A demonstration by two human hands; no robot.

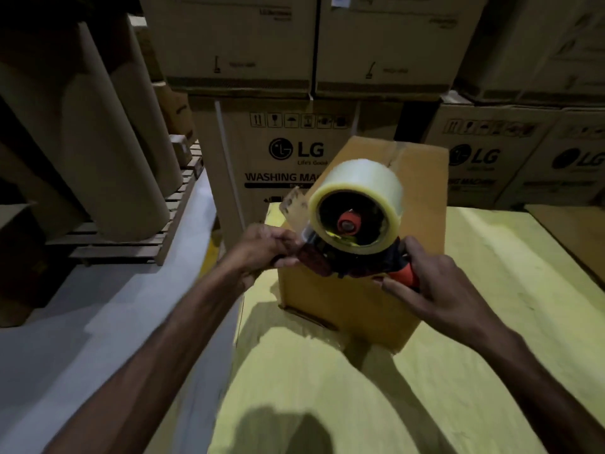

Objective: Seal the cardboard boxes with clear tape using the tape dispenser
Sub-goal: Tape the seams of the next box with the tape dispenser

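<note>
Above the cardboard box (360, 306) on the yellow surface (474, 371), the right hand (438, 290) grips the tape dispenser (340, 257) by its handle while the left hand (262, 247) pinches the loose tape end (294, 204) at its left.

A small brown cardboard box (360, 299) stands on the yellow flat table (327, 388), near its left edge. A red-and-black tape dispenser (343, 257) is in front of the box, between the left hand (262, 247) and right hand (435, 283), both gripping it. Behind the table: stacked printed cardboard cartons (288, 152). Left of the table: tall brown paper rolls (108, 142) on a wooden slatted pallet (131, 247).
</note>
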